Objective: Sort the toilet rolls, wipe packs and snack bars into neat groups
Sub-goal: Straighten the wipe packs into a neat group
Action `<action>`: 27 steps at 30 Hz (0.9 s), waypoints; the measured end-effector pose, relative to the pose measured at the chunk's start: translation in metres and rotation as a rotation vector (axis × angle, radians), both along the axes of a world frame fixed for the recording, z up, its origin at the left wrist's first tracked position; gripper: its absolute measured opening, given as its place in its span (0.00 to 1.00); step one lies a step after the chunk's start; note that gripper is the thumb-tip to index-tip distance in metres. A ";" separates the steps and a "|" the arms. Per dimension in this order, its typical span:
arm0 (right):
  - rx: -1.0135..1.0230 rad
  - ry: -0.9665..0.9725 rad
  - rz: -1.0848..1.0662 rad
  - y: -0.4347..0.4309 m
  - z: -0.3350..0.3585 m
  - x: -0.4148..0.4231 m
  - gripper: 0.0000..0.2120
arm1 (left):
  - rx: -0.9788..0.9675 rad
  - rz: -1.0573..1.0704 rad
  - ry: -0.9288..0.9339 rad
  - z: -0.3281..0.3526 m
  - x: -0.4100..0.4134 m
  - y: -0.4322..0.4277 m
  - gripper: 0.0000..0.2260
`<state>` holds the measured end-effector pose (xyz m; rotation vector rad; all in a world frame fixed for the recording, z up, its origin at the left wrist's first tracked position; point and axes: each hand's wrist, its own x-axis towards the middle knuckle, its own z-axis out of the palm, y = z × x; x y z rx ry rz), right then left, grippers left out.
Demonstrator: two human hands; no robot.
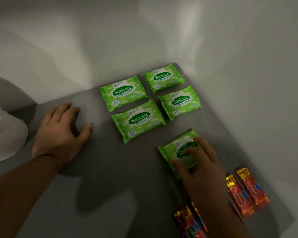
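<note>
Here, the fifth wipe pack (175, 152) lay flat on the grey table (110, 177), under the right hand (201, 165), whose spread fingers (192, 152) pressed down on its printed top while the thumb (178, 166) reached along its near edge; whether the hand merely rested on the pack or pinched it could not be told. This pack sat apart from its fellows, nearer the camera than the block of four, just below the near-right pack (180, 102) of that block and slightly askew to it. The block itself stood in two rows of two against the far wall: the far-right pack (163, 77) in the corner, the far-left pack (123, 93) beside it, and the near-left pack (138, 120) up and to the left of the held one, all four label-up and close together with narrow gaps. Nearer still than the held pack, past the right wrist, lay red snack bars (246, 191), two side by side to the right and another bar (187, 222) at the bottom edge, partly hidden by the forearm. Well to the left of the held pack, the left hand (58, 133) rested palm-down on the bare table, fingers loosely spread and holding nothing. Beyond it, at the left edge, sat a blurred white wrapped bundle (5, 131).
</note>
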<state>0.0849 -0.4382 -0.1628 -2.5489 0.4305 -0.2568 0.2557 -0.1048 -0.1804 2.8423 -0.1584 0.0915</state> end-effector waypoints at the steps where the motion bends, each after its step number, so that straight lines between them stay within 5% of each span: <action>1: -0.005 0.048 0.006 0.001 -0.003 -0.005 0.21 | -0.001 0.001 0.002 0.000 0.000 0.000 0.33; 9: -0.046 0.130 0.047 0.002 -0.012 0.003 0.30 | -0.009 -0.008 -0.017 -0.001 0.000 -0.001 0.32; 27: -0.084 0.111 0.018 0.012 -0.013 0.032 0.33 | -0.025 0.000 -0.009 0.001 -0.001 -0.001 0.33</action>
